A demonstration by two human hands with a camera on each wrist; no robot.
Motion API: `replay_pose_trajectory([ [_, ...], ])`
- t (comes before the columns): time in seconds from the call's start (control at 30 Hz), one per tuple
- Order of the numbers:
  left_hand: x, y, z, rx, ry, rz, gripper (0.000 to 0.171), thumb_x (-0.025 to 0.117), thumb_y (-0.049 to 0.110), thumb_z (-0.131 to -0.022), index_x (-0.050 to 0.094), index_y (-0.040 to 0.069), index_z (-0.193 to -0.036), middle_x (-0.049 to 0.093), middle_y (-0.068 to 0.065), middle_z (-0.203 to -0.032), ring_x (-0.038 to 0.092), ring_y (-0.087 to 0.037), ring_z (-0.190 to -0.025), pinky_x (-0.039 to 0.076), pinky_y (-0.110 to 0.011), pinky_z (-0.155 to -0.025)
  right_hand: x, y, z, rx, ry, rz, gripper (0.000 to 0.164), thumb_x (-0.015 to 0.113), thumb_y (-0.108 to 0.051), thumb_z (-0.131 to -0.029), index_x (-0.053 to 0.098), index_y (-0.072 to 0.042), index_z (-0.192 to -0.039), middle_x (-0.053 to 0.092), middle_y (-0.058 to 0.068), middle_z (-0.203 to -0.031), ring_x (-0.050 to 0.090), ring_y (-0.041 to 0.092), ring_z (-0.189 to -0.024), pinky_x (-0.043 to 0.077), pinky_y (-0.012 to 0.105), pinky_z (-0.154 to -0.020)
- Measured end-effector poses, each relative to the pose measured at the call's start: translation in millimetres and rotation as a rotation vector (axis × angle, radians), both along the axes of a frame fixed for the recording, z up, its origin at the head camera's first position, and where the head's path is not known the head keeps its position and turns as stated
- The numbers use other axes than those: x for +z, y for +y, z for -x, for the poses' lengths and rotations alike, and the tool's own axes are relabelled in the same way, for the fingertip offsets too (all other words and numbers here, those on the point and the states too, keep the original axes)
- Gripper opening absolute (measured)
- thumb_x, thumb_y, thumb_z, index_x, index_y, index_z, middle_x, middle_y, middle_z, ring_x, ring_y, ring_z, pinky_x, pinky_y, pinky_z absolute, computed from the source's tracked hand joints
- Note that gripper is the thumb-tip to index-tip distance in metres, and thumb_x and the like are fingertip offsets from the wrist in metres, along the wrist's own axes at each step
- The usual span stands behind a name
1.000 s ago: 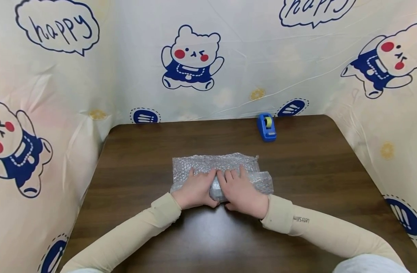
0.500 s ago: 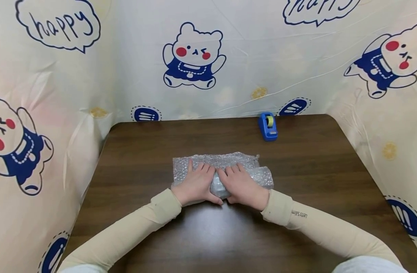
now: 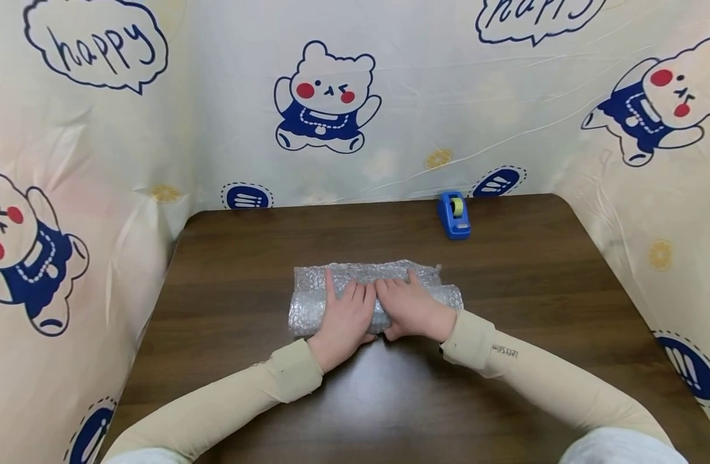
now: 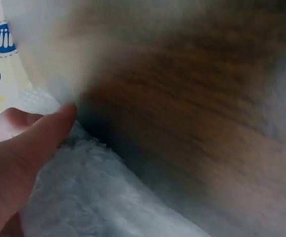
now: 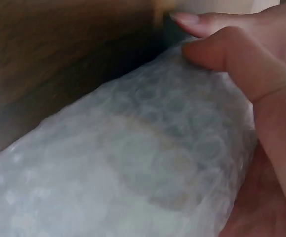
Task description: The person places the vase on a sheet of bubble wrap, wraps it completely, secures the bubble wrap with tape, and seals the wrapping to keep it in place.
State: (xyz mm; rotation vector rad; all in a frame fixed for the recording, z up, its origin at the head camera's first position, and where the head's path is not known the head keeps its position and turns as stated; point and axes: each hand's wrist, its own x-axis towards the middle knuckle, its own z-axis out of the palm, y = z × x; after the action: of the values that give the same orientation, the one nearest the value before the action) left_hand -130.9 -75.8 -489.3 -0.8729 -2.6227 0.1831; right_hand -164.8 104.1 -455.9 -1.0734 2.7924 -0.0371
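A roll of clear bubble wrap (image 3: 306,314) lies across the table in front of me, with a flat sheet (image 3: 384,270) of the wrap spreading out behind it. My left hand (image 3: 347,316) grips the roll left of its middle, fingers over the top and thumb at the near side. Close beside it, my right hand (image 3: 415,308) holds the roll the same way. In the right wrist view, a pale rounded shape shows through the bubble wrap (image 5: 147,163); its kind is hidden by the layers. The left wrist view has the thumb (image 4: 49,131) along the roll (image 4: 98,187).
A blue tape dispenser (image 3: 454,216) with yellowish tape stands near the back edge of the dark wooden table (image 3: 238,245). Printed cloth (image 3: 227,129) with bears and lettering hangs behind and along both sides.
My left hand has shifted and turned on the roll, uncovering its left end. The roll has turned slightly away from me, and less flat sheet shows behind it.
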Motion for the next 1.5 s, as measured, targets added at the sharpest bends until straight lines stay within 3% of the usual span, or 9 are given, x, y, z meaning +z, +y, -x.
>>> replay_pose_trajectory([
  [0.1, -1.8, -1, 2.4, -0.013, 0.005, -0.038, 0.102, 0.096, 0.064, -0.052, 0.060, 0.004, -0.126, 0.069, -0.009, -0.106, 0.064, -0.029, -0.105, 0.027, -0.073, -0.114, -0.7, 0, -4.3, 0.000, 0.060, -0.015, 0.087, 0.091, -0.047, -0.071, 0.053, 0.000, -0.133, 0.065, 0.018, -0.125, 0.066, 0.039, -0.113, 0.036, 0.074, -0.108],
  [0.3, -1.0, -3, 7.2, -0.020, -0.041, -0.081, 0.096, 0.096, 0.061, -0.053, 0.063, 0.004, -0.122, 0.072, -0.009, -0.105, 0.068, -0.027, -0.102, 0.031, -0.068, -0.115, -11.8, 1, -25.1, 0.041, 0.431, -0.068, 0.104, 0.095, -0.057, -0.063, 0.054, 0.003, -0.137, 0.062, 0.020, -0.123, 0.065, 0.038, -0.107, 0.041, 0.072, -0.106],
  [0.37, -0.7, -4, 9.6, -0.026, -0.076, -0.090, 0.094, 0.096, 0.060, -0.053, 0.063, 0.004, -0.121, 0.071, -0.010, -0.105, 0.067, -0.028, -0.103, 0.031, -0.067, -0.116, -17.9, 1, -27.3, 0.047, 0.529, -0.073, 0.099, 0.096, -0.053, -0.063, 0.056, 0.002, -0.134, 0.064, 0.018, -0.118, 0.065, 0.035, -0.102, 0.043, 0.068, -0.106],
  [0.47, -0.8, -4, 13.6, -0.032, -0.110, -0.096, 0.090, 0.096, 0.057, -0.055, 0.063, 0.004, -0.120, 0.071, -0.010, -0.104, 0.067, -0.029, -0.103, 0.032, -0.065, -0.117, -23.5, 3, -24.3, 0.052, 0.563, -0.053, 0.090, 0.097, -0.045, -0.062, 0.057, 0.001, -0.129, 0.065, 0.016, -0.112, 0.065, 0.033, -0.100, 0.044, 0.065, -0.105],
  [0.63, -0.5, -7, 17.2, -0.040, -0.173, -0.126, 0.086, 0.093, 0.053, -0.059, 0.062, 0.003, -0.121, 0.072, -0.011, -0.106, 0.067, -0.030, -0.105, 0.031, -0.066, -0.116, -19.8, 5, -16.4, 0.084, 0.435, -0.015, 0.086, 0.096, -0.041, -0.062, 0.057, 0.000, -0.127, 0.066, 0.016, -0.114, 0.066, 0.034, -0.106, 0.046, 0.066, -0.102],
  [0.87, 7.8, -10, 20.4, -0.045, -0.327, -0.163, 0.075, 0.090, 0.049, -0.066, 0.063, 0.004, -0.120, 0.071, -0.009, -0.107, 0.067, -0.031, -0.105, 0.029, -0.076, -0.111, -7.9, 6, -8.0, 0.092, 0.222, 0.011, 0.080, 0.092, -0.038, -0.069, 0.056, -0.001, -0.130, 0.067, 0.015, -0.122, 0.065, 0.033, -0.115, 0.045, 0.067, -0.103],
  [1.03, 14.6, -10, 17.2, -0.060, -0.432, -0.172, 0.073, 0.089, 0.046, -0.069, 0.063, 0.003, -0.122, 0.070, -0.009, -0.109, 0.065, -0.033, -0.109, 0.022, -0.081, -0.111, -5.1, 8, -8.3, 0.100, 0.152, 0.006, 0.076, 0.090, -0.040, -0.069, 0.056, -0.003, -0.126, 0.068, 0.013, -0.119, 0.066, 0.032, -0.114, 0.045, 0.066, -0.103],
  [1.33, 13.2, -10, 9.1, -0.061, -0.410, -0.173, 0.072, 0.088, 0.053, -0.067, 0.062, 0.005, -0.115, 0.071, -0.005, -0.100, 0.067, -0.029, -0.102, 0.027, -0.084, -0.105, 3.8, 8, -12.5, 0.108, 0.028, 0.010, 0.071, 0.091, -0.036, -0.071, 0.056, -0.002, -0.121, 0.068, 0.014, -0.115, 0.067, 0.033, -0.109, 0.047, 0.067, -0.100],
  [1.5, 10.6, -10, 5.5, -0.026, -0.317, -0.151, 0.093, 0.088, 0.069, -0.065, 0.058, 0.006, -0.126, 0.071, -0.011, -0.121, 0.064, -0.031, -0.121, 0.018, -0.087, -0.106, 6.0, 5, -6.4, 0.102, -0.037, -0.029, 0.076, 0.090, -0.039, -0.073, 0.055, -0.002, -0.129, 0.068, 0.014, -0.123, 0.066, 0.032, -0.114, 0.045, 0.067, -0.101],
])
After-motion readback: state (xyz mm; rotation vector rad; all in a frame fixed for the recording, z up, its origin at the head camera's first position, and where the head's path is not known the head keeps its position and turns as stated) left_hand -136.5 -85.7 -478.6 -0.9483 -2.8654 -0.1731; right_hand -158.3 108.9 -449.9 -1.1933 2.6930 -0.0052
